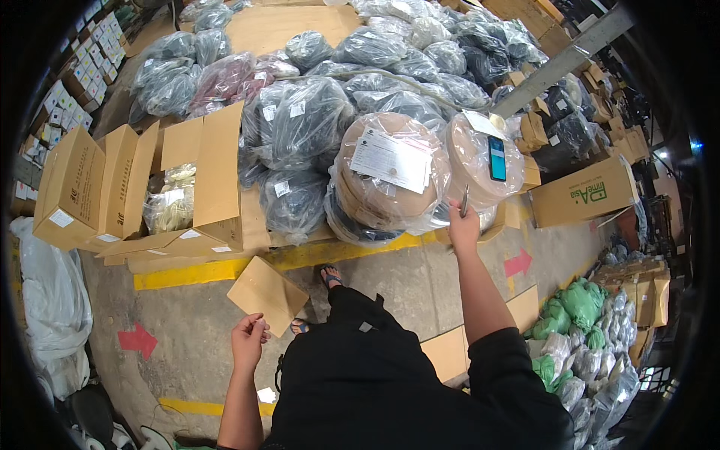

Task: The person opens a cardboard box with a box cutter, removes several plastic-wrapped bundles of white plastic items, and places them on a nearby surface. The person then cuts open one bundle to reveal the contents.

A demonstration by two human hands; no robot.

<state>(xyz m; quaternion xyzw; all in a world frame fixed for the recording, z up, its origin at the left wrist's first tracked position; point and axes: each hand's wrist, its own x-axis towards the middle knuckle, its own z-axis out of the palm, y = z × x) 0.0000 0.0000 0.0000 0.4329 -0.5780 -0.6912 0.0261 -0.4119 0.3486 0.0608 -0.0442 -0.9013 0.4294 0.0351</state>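
Observation:
My right hand (pixel 464 223) is closed on a slim dark pen-like thing (pixel 464 201) that points up and away from me. It is just in front of two round stacks wrapped in clear plastic. Printed papers (pixel 392 159) lie on the left round stack (pixel 358 196); a phone (pixel 496 159) with a lit screen rests on the right round stack (pixel 466 176). Low on the left, my left hand (pixel 247 343) is held with fingers curled together, above the floor near a loose cardboard sheet (pixel 268 291). Whatever may be between those fingertips is too small to make out.
Plastic-wrapped dark bundles (pixel 307 124) are heaped behind the round stacks. An open carton (pixel 217 172) holding bagged pale items stands at left. A closed carton (pixel 581 193) and a grey post (pixel 562 64) are at right. Green and grey bags (pixel 581 304) pile at lower right.

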